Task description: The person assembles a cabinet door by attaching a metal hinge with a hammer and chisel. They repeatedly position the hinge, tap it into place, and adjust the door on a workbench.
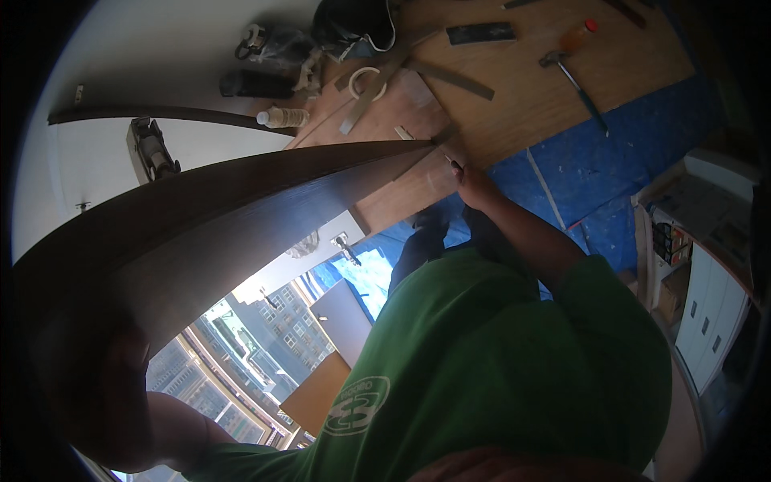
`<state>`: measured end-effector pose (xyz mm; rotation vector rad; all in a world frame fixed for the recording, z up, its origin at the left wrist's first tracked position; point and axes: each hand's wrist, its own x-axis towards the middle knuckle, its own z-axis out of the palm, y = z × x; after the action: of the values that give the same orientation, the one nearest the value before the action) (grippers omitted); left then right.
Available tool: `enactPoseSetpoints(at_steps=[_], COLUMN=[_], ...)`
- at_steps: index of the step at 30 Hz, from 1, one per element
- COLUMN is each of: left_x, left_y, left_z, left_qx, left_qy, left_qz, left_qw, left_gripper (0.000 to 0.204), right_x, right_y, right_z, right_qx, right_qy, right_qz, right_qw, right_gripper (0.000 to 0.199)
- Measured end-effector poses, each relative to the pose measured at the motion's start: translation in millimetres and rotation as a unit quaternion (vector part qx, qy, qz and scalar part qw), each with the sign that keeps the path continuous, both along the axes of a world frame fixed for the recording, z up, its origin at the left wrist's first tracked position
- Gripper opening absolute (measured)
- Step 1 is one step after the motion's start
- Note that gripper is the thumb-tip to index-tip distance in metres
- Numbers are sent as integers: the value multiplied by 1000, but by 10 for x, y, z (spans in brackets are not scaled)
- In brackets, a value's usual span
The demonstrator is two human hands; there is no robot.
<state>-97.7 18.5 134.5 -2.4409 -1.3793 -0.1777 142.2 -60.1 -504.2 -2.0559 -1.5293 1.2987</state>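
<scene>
A long dark brown board (241,209) runs from the lower left up to a tip near the middle of the view. My left hand (108,394), in shadow at the lower left, is closed on the board's near end. My right hand (474,186) reaches out past my green shirt (498,361) and pinches the board's far tip. A small thin thing shows at its fingertips; I cannot tell what it is. Below the tip lies a light wooden panel (418,181).
On the wood flooring (522,96) lie a blue-handled hammer (577,82), a tape roll (366,81), metal strips (451,78), a black block (480,33) and a small bottle (283,118). Blue sheeting (618,161) covers the right. A white cabinet (711,317) stands far right, and a window (241,345) is at the lower left.
</scene>
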Motion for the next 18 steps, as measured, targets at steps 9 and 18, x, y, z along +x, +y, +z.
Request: enactPoseSetpoints(at_steps=[9,18], left_x=[18,-136], left_y=[-41,6], left_z=[98,162], left_qx=[1,-7], left_qy=[82,123], left_qz=[12,-43], left_qw=[997,991], left_gripper=[32,31], right_x=[208,-7], right_y=[-256,83], right_z=[393,150], right_qx=[-37,43], right_qy=[11,4], right_qz=[58,3], right_qw=[998,999], right_gripper=[50,45])
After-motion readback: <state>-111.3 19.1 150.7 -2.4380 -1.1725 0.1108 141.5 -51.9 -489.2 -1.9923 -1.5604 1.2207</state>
